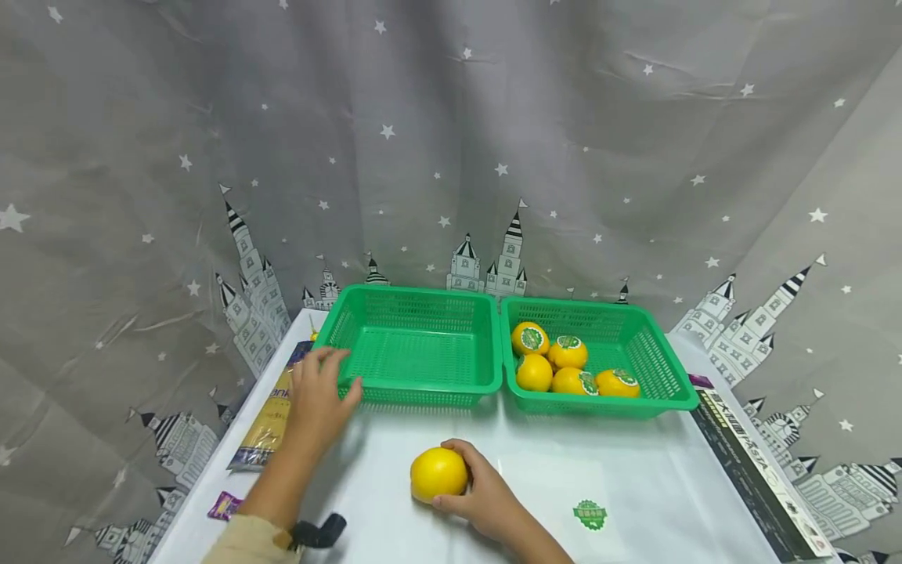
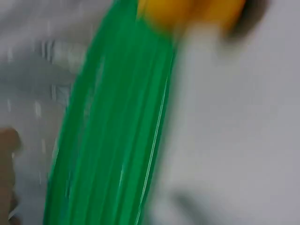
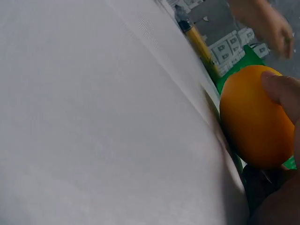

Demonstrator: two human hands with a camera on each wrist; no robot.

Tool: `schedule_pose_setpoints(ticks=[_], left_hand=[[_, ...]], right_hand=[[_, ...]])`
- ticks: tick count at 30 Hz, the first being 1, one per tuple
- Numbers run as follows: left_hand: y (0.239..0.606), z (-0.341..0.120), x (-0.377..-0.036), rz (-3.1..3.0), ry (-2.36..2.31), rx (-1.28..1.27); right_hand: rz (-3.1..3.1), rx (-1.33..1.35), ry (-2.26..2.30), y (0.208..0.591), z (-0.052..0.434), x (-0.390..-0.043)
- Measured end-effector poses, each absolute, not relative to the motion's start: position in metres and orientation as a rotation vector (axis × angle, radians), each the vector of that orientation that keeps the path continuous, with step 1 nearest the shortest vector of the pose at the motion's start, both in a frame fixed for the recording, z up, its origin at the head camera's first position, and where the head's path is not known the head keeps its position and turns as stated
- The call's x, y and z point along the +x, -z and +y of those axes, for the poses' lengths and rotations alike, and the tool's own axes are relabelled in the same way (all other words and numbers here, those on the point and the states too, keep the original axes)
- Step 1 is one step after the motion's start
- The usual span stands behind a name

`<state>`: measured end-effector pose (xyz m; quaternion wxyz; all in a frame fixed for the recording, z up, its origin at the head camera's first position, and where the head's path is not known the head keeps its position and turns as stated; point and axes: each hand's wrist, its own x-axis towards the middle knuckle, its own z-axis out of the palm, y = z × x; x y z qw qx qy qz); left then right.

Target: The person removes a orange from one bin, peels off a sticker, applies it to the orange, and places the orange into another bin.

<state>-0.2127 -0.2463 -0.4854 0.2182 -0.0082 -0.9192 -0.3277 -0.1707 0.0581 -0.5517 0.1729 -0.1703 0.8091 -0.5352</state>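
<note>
My right hand (image 1: 485,492) grips a yellow citrus fruit (image 1: 435,475) low over the white table, thumb on the near side and fingers round the far side. In the right wrist view the thumb lies across the smooth, oval fruit (image 3: 253,117). My left hand (image 1: 320,395) is raised at the near left corner of the left green basket (image 1: 423,395), fingers loosely bent and holding nothing. Only bare mesh shows inside that basket. Several yellow citrus fruits (image 1: 567,354) with green labels lie in the right green basket (image 1: 655,403), grouped toward its left side.
A gold-and-dark plastic packet (image 1: 264,423) and a small purple wrapper (image 1: 224,506) lie along the table's left side. On the right edge rests a long black-and-white box (image 1: 757,470). A green label (image 1: 589,515) lies flat near the right hand. A grey curtain (image 1: 451,141) hangs behind.
</note>
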Motion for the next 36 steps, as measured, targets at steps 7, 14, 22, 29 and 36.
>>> schedule_pose_setpoints(ticks=[7,14,22,29,36], left_hand=[[0.544,-0.182,-0.156,-2.682,1.861,-0.329],[0.564,-0.172,-0.154,-2.778,1.727,-0.384],[0.563,-0.169,-0.152,-2.820,1.659,-0.299],[0.564,-0.174,-0.151,-2.842,1.629,-0.275],[0.564,-0.172,-0.153,-2.840,1.657,-0.280]], right_hand=[[2.312,-0.520,1.485,0.552,0.060,-0.171],[2.386,-0.611,1.348,0.536,0.080,-0.173],[2.909,-0.279,0.914,0.503,0.180,-0.172],[2.823,-0.152,0.506,0.516,0.225,-0.167],[2.808,-0.183,0.425,0.532,0.220,-0.165]])
